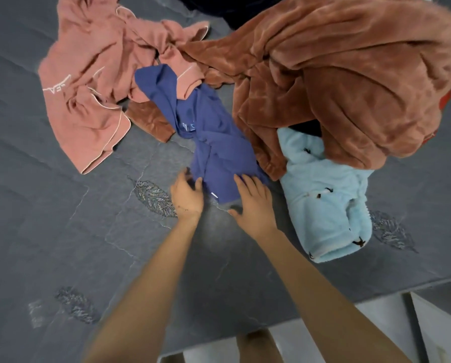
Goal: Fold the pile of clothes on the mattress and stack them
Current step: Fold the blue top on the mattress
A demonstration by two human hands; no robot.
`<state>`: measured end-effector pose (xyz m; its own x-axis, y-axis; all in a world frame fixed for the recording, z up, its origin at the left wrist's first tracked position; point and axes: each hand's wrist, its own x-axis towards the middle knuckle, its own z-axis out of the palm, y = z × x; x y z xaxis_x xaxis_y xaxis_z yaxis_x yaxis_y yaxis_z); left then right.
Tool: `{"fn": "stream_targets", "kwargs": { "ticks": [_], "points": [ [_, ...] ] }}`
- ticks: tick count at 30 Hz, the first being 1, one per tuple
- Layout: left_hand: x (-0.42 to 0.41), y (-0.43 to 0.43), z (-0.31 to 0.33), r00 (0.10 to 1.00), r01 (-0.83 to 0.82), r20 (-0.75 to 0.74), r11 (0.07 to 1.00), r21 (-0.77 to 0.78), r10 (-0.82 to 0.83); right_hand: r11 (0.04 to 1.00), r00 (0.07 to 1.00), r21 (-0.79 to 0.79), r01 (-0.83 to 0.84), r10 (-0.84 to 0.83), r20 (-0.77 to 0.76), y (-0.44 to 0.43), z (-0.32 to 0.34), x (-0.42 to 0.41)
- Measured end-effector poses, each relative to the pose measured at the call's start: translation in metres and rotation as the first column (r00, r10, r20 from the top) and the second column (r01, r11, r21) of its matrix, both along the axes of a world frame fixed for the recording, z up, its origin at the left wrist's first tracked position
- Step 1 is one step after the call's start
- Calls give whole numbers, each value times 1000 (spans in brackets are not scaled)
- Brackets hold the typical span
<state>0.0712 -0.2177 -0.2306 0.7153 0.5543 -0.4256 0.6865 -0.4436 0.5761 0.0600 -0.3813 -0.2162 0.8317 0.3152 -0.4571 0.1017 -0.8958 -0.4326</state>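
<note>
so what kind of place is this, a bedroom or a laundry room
Probably a bedroom at home: a grey quilted mattress, with loose clothes heaped on it, such as the brown fleece garment, the pink top and the blue garment.

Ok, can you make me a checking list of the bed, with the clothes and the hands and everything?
Surface: grey quilted mattress, leaf stitching.
Job's things: blue garment, pink garment and brown fleece, all crumpled; light-blue fleece bundled, partly under the brown fleece.
Clutter: red bit under the brown fleece, unclear what.
Hands: left hand grips the blue garment's edge; right hand lies flat on it.
Cables: nothing seen.
Surroundings: pale floor past the mattress edge.
</note>
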Motion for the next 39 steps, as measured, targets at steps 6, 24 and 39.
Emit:
{"fn": "stream_targets", "kwargs": {
  "ticks": [6, 24, 39],
  "points": [
    [6, 8, -2, 996, -15, 90, 997, -75, 22, 999, 996, 3, 53, -53, 67, 10, -2, 5],
    [-95, 176, 175, 772, -46, 531, 864, -502, 349, 735, 969, 657, 167, -244, 26, 213, 150, -45],
    [-297, 373, 142, 871, -316, 240, 862, -396, 429, 808, 837, 257, 530, -450, -310, 343, 95, -195]
  ]
}}
